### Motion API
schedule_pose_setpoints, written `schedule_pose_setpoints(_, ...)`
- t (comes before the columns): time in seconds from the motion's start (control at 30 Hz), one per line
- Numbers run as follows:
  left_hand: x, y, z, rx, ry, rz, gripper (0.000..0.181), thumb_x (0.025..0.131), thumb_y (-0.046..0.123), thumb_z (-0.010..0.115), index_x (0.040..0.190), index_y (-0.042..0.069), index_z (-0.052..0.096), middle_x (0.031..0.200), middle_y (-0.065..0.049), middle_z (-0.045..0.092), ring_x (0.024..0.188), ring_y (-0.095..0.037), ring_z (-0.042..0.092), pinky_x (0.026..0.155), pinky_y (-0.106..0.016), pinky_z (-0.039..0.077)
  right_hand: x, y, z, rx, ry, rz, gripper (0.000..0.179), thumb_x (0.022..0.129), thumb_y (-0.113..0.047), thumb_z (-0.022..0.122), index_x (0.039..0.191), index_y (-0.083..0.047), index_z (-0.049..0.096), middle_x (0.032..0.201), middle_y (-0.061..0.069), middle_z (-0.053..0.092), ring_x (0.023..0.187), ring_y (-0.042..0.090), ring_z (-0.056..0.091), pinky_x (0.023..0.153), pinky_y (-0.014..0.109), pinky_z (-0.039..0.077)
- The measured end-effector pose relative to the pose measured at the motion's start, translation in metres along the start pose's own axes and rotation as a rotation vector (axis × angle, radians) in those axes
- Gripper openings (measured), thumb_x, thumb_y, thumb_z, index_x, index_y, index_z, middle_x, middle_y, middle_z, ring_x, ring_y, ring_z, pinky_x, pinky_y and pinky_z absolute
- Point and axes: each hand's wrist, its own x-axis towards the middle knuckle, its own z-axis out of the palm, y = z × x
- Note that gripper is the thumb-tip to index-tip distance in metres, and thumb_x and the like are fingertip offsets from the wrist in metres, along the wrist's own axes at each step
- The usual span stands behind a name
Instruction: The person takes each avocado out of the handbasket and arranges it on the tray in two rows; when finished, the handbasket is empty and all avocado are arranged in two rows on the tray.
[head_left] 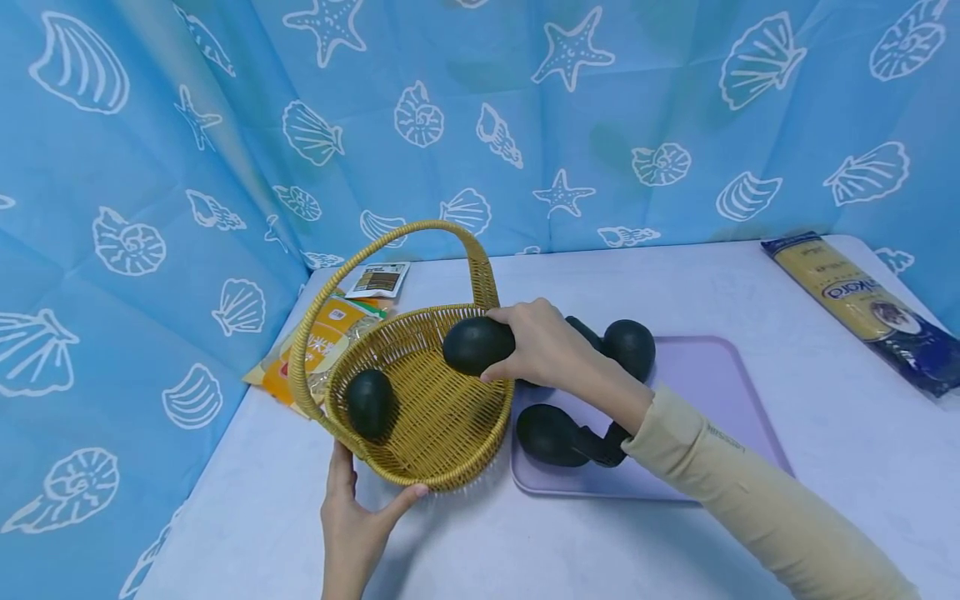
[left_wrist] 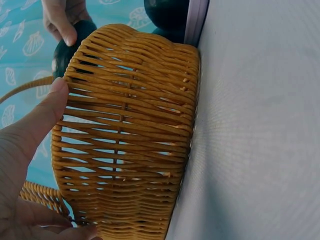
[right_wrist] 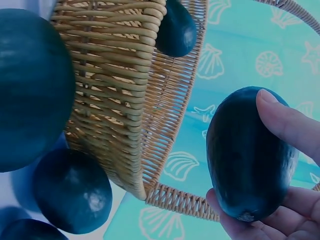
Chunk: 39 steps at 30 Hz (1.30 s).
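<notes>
My right hand (head_left: 543,342) holds a dark green, smooth avocado (head_left: 478,346) over the right part of a yellow woven basket (head_left: 435,408). The right wrist view shows the thumb on one side of this avocado (right_wrist: 250,155) and the fingers on the other. Inside the basket, against its left wall, lies another avocado (head_left: 371,404). My left hand (head_left: 356,521) grips the basket's near side, thumb at the rim (left_wrist: 60,87) and fingers near the handle's base. More avocados (head_left: 551,435) lie on a lilac tray (head_left: 712,392), some partly hidden behind my right arm.
Behind the basket's left side lie an orange and clear food packet (head_left: 330,333) and a small white sachet (head_left: 378,280). A long yellow and dark blue packet (head_left: 862,308) lies at the far right. A blue shell-print curtain (head_left: 480,192) hangs behind the white table.
</notes>
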Motion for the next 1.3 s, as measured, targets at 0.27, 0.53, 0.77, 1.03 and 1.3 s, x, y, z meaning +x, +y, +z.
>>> schedule_pose_setpoints(0.27, 0.000, 0.000, -0.001, -0.006, -0.009, 0.011, 0.120, 0.064, 0.032, 0.089, 0.155, 0.008, 0.014, 0.160, -0.015, 0.021, 0.144, -0.037, 0.026, 0.111, -0.062, 0.031, -0.015, 0.010, 0.003, -0.019, 0.013, -0.026, 0.078, 0.073, -0.038, 0.083, 0.137, -0.005, 0.053, 0.127, 0.016, 0.063, 0.114, 0.029, 0.061, 0.092, 0.042, 0.054)
schedule_pose_setpoints(0.53, 0.000, 0.000, 0.000, -0.010, -0.007, 0.016, 0.120, 0.064, 0.032, 0.089, 0.155, 0.009, 0.014, 0.159, -0.015, 0.021, 0.144, -0.038, 0.027, 0.111, -0.063, 0.032, -0.028, 0.022, 0.006, -0.036, 0.039, -0.042, 0.073, 0.072, -0.037, 0.084, 0.132, -0.003, 0.058, 0.119, 0.016, 0.067, 0.106, 0.029, 0.064, 0.087, 0.042, 0.056)
schedule_pose_setpoints(0.77, 0.000, 0.000, 0.000, -0.001, -0.004, 0.009, 0.120, 0.065, 0.032, 0.089, 0.155, 0.010, 0.014, 0.159, -0.014, 0.022, 0.144, -0.038, 0.027, 0.110, -0.064, 0.032, -0.040, 0.030, 0.009, -0.057, 0.043, -0.025, 0.074, 0.071, -0.037, 0.084, 0.132, -0.003, 0.058, 0.117, 0.018, 0.068, 0.106, 0.029, 0.064, 0.088, 0.044, 0.056)
schedule_pose_setpoints(1.03, 0.001, -0.002, 0.001, -0.003, 0.003, 0.003, 0.120, 0.064, 0.027, 0.090, 0.155, 0.009, 0.015, 0.160, -0.014, 0.022, 0.144, -0.037, 0.026, 0.111, -0.063, 0.031, -0.056, 0.041, 0.010, -0.021, 0.063, -0.021, 0.072, 0.069, -0.035, 0.085, 0.128, -0.001, 0.061, 0.113, 0.020, 0.069, 0.099, 0.029, 0.065, 0.083, 0.045, 0.057)
schedule_pose_setpoints(1.3, 0.001, -0.001, 0.001, -0.003, 0.003, 0.017, 0.119, 0.064, 0.027, 0.090, 0.155, 0.008, 0.015, 0.159, -0.014, 0.022, 0.144, -0.037, 0.027, 0.111, -0.063, 0.031, -0.070, 0.048, 0.012, 0.030, 0.050, -0.002, 0.074, 0.067, -0.035, 0.087, 0.127, 0.000, 0.061, 0.116, 0.021, 0.068, 0.100, 0.028, 0.064, 0.083, 0.045, 0.057)
